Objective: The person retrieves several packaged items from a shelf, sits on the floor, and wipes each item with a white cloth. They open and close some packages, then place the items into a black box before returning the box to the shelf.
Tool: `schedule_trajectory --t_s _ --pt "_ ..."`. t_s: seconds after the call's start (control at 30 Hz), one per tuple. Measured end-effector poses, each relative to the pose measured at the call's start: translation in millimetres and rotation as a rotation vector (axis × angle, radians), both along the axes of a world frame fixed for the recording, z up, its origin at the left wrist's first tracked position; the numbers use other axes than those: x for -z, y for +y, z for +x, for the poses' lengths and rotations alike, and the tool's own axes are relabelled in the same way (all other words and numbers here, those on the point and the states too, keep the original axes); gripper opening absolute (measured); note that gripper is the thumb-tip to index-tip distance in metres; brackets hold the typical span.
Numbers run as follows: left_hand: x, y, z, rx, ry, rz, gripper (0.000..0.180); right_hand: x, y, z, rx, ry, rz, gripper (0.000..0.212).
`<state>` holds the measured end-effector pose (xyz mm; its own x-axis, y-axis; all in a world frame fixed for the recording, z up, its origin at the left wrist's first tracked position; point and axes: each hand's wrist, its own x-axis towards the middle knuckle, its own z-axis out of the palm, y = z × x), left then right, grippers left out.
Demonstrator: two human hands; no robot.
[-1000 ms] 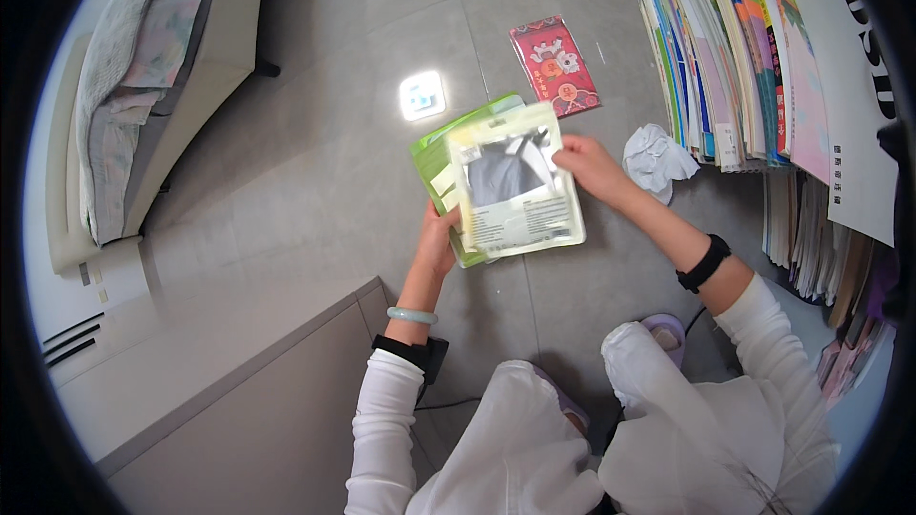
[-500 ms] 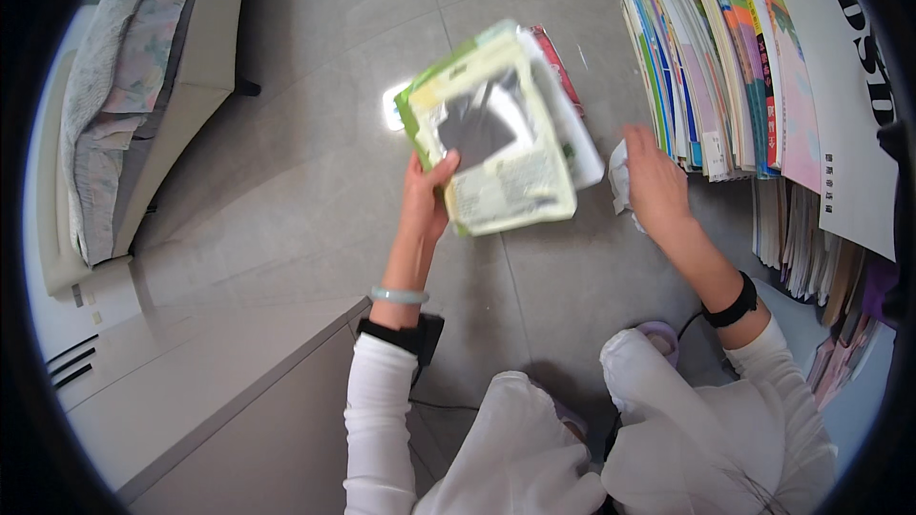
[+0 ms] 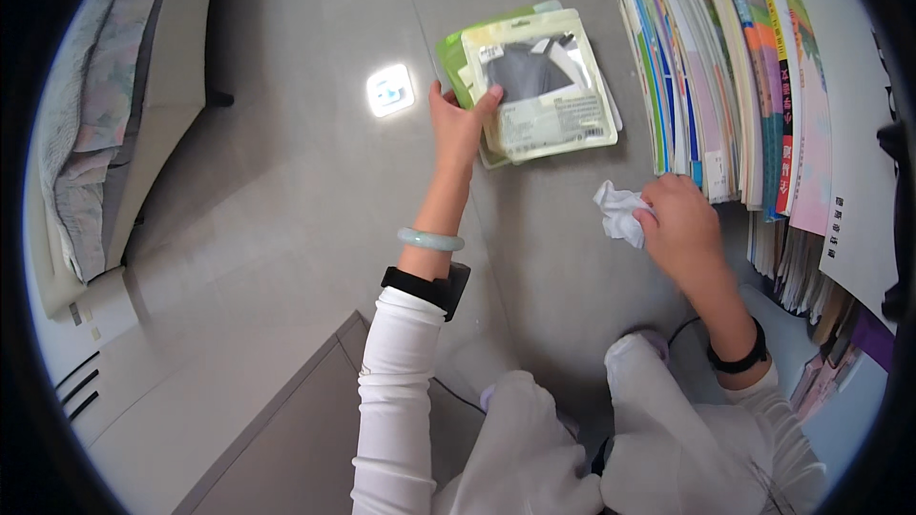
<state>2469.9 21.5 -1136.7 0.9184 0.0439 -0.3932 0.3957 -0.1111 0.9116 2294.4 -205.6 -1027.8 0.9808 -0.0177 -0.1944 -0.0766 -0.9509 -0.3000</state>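
My left hand (image 3: 458, 130) grips the near left edge of a flat pale-green resealable packet (image 3: 553, 119), thumb on top. A window in the packet shows something dark grey inside. A brighter green packet (image 3: 450, 62) lies beneath it, mostly hidden, and a further pale edge shows on the right. Whether they rest on the floor or hang just above it, I cannot tell. Over the floor to the right, my right hand (image 3: 683, 229) pinches a crumpled white tissue (image 3: 620, 214), close to a row of upright books.
Books and magazines (image 3: 706, 76) stand packed along the right, with more papers (image 3: 788, 243) below. A white cabinet (image 3: 219, 401) is at lower left, an upholstered bed (image 3: 172, 105) at upper left. A bright light reflection shows on the grey tiled floor (image 3: 315, 181).
My left hand has moved up and right with the packets, which now lie flatter. My right hand has come down, nearer me, with the tissue. The red item behind the packets is now hidden.
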Motion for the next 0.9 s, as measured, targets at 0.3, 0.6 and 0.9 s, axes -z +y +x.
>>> schedule_trajectory --t_s 0.3,0.6,0.9 --pt "-121.3 33.8 -118.5 0.340 -0.058 0.005 0.104 -120.6 22.0 -6.1 0.128 0.507 0.858 0.021" --pt "-391.5 41.8 -260.3 0.549 0.175 -0.280 0.023 -332.2 38.1 -65.4 0.149 0.844 1.197 0.015" --pt "-660.4 58.2 -342.9 0.008 0.117 0.159 0.021 -463.1 61.5 -130.7 0.130 0.156 0.908 0.021"
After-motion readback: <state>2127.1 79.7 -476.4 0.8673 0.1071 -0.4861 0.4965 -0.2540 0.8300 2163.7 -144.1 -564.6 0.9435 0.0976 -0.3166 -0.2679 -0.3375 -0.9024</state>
